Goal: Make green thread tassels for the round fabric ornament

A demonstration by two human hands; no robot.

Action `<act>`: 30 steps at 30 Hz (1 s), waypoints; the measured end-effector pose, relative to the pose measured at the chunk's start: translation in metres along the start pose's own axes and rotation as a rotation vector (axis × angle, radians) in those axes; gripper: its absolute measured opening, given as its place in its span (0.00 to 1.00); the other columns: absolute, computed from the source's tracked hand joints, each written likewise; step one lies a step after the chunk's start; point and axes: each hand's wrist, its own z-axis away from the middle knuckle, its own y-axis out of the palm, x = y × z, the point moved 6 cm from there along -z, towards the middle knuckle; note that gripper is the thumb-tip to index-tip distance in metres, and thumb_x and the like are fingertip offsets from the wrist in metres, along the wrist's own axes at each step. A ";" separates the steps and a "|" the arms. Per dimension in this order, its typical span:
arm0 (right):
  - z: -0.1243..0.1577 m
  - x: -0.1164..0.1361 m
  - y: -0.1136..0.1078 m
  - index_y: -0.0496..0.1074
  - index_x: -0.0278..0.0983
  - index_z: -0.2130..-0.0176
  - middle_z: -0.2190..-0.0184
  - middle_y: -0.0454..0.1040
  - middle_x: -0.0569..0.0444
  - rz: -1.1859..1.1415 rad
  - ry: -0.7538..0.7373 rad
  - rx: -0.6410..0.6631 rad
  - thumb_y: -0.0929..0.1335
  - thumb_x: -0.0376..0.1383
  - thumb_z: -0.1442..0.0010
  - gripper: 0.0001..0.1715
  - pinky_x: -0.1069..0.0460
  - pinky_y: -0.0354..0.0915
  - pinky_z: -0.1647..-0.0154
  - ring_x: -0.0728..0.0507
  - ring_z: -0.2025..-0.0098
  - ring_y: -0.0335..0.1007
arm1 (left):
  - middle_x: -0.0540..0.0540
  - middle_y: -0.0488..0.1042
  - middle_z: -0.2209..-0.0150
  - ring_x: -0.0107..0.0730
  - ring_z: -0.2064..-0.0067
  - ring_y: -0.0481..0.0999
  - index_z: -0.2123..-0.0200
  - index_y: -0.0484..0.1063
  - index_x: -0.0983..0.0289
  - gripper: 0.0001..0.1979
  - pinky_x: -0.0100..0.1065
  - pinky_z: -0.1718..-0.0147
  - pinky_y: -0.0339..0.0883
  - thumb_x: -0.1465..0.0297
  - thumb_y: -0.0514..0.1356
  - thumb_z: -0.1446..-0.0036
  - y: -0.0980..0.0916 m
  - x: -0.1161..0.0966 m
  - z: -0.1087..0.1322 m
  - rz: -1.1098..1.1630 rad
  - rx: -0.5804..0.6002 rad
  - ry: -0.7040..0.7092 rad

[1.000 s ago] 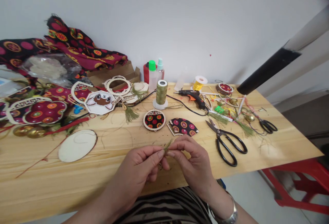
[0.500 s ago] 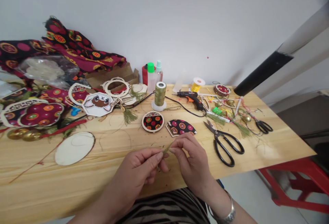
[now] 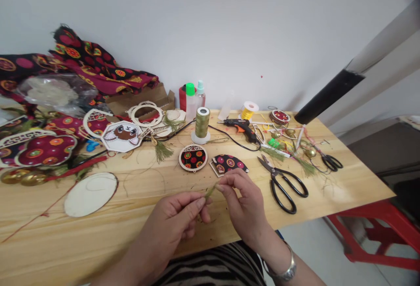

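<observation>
A small olive-green bundle of thread [image 3: 210, 190] is stretched between my two hands above the table's front edge. My left hand [image 3: 183, 216] pinches its lower end between thumb and forefinger. At the upper end, the fingertips of my right hand [image 3: 244, 205] are closed on the same thread. Just beyond my hands lie a round wooden-framed ornament [image 3: 193, 158] with patterned fabric and a fabric-covered, fan-like piece [image 3: 229, 163]. Behind them stands a spool of olive thread [image 3: 202, 124]. Large black-handled scissors [image 3: 284, 183] lie slightly open to the right of my right hand.
A glue gun [image 3: 241, 127], a yellow thread spool [image 3: 248, 110] and small scissors [image 3: 332, 162] lie at the back and right. Patterned cloth [image 3: 98, 65], wooden frames [image 3: 146, 114] and an oval disc [image 3: 91, 193] spread over the left. A red stool [image 3: 374, 238] stands beside the table.
The view has shifted slightly, so the table things sit a little left and lower. Both hands still pinch the thread bundle, of which a bit more shows between them.
</observation>
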 end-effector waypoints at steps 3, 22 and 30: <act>0.000 -0.001 -0.003 0.69 0.35 0.72 0.72 0.69 0.54 -0.014 0.019 -0.043 0.65 0.28 0.43 0.07 0.53 0.62 0.64 0.48 0.67 0.65 | 0.49 0.68 0.79 0.19 0.80 0.54 0.76 0.74 0.66 0.13 0.26 0.82 0.45 0.63 0.59 0.46 -0.003 0.001 -0.002 -0.045 -0.023 0.031; 0.011 -0.016 0.007 0.72 0.35 0.75 0.76 0.70 0.55 -0.403 0.374 0.012 0.70 0.31 0.52 0.02 0.54 0.63 0.71 0.48 0.72 0.65 | 0.49 0.68 0.79 0.22 0.80 0.53 0.78 0.71 0.65 0.15 0.28 0.80 0.46 0.61 0.57 0.45 -0.007 0.000 0.000 -0.100 -0.058 0.079; 0.006 0.003 0.000 0.73 0.38 0.71 0.73 0.70 0.56 -0.219 0.075 -0.038 0.69 0.25 0.48 0.08 0.55 0.63 0.71 0.50 0.71 0.65 | 0.49 0.67 0.79 0.22 0.80 0.54 0.76 0.73 0.65 0.14 0.28 0.80 0.46 0.62 0.57 0.45 -0.006 0.000 -0.002 -0.108 -0.053 0.069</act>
